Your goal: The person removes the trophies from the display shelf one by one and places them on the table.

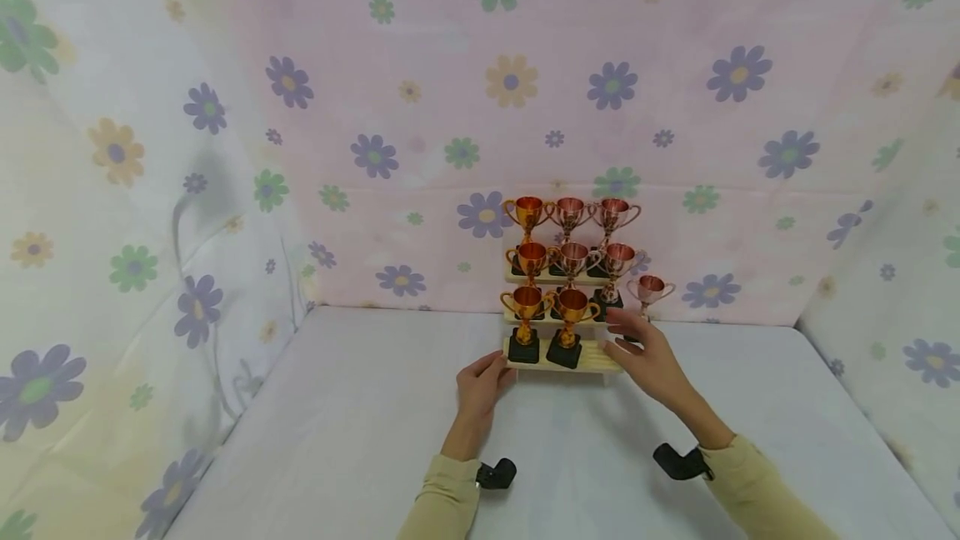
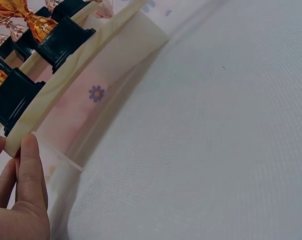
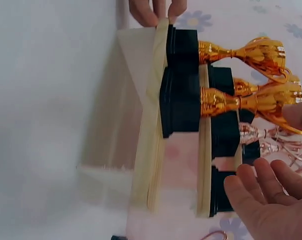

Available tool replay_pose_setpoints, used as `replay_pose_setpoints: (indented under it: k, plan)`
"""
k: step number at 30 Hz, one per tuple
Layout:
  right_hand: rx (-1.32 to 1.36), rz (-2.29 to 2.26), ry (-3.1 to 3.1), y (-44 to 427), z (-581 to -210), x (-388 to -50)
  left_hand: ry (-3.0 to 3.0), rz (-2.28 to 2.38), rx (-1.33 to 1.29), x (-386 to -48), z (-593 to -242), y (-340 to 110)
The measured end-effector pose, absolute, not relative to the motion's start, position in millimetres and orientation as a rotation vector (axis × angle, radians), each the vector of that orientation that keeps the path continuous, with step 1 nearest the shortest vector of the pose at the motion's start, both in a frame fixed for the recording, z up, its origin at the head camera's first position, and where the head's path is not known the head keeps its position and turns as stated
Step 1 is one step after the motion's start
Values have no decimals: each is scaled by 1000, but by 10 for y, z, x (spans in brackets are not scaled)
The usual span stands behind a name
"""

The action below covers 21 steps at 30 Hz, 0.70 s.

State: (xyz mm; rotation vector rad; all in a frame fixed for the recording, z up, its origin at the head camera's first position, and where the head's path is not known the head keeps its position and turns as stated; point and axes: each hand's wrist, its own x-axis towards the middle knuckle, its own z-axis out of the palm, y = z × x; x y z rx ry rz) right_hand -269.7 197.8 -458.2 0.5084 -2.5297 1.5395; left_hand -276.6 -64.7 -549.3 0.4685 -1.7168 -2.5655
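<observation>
A three-tier wooden rack (image 1: 600, 357) holds gold and pinkish cup trophies on black bases. My left hand (image 1: 477, 394) pinches the left end of the lowest shelf (image 2: 66, 85) between thumb and fingers. Two gold trophies stand on that shelf, the left one (image 1: 522, 315) near my left hand and the other (image 1: 567, 319) in the middle. My right hand (image 1: 648, 361) is at the shelf's right end, fingers spread and holding nothing. In the right wrist view, its thumb overlaps the cup of the nearer gold trophy (image 3: 220, 102); whether they touch, I cannot tell.
A separate pinkish trophy (image 1: 651, 288) stands right of the rack, its base partly hidden behind my right hand. The upper tiers hold more gold and pinkish trophies (image 1: 619, 259). White cloth (image 1: 360, 440) covers the table, with flowered fabric (image 1: 420, 107) behind and at both sides.
</observation>
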Motion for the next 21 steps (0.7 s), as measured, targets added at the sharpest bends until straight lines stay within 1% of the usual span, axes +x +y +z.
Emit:
replay_pose_setpoints:
  k: [6, 12, 21]
  plan:
    - [534, 1755, -2349, 1746, -4625, -2776, -1704, -2554, 512, -2771, -5491, -651]
    - [495, 1846, -2243, 1552, -4643, -2860, -1710, -2536, 501, -2760, -5510, -628]
    - [410, 1806, -2166, 1378, -4626, -2944, -1696, -2527, 477, -2750, -5489, -622]
